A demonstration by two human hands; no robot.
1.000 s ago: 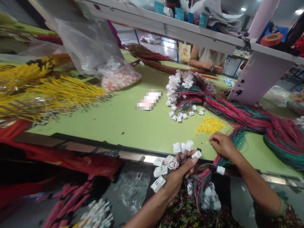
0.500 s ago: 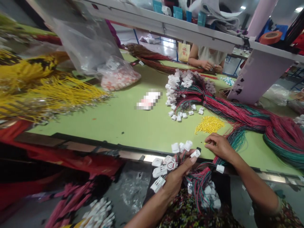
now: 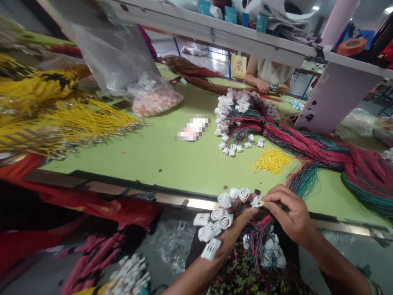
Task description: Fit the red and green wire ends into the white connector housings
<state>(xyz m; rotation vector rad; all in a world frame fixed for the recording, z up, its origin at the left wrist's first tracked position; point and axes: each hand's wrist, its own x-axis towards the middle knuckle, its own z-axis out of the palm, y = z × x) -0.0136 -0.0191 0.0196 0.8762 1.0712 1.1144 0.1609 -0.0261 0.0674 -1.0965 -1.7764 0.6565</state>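
My left hand (image 3: 235,231) is closed around a bunch of wires with white connectors (image 3: 225,221) fanning out past the fingers. One white connector (image 3: 256,201) stands up at the thumb tip, its open face toward my right hand (image 3: 290,209). Thumb and forefinger of that hand pinch a tiny yellow piece (image 3: 262,203), which is at the connector's face; whether it is inside, I cannot tell. Below the hands, more red and green wires (image 3: 260,241) with white connectors hang over my lap. A heap of small yellow pieces (image 3: 272,161) lies on the green table (image 3: 138,157).
A thick red and green wire bundle (image 3: 307,141) with white connectors crosses the table at right. Yellow wires (image 3: 76,119) lie at left, beside a plastic bag of orange-white parts (image 3: 156,100). Another person (image 3: 270,76) sits across the table under a shelf (image 3: 215,30).
My right hand has moved from the table near the yellow heap to the connector at my left thumb, bringing the yellow piece to it. The left hand has stayed about the same place.
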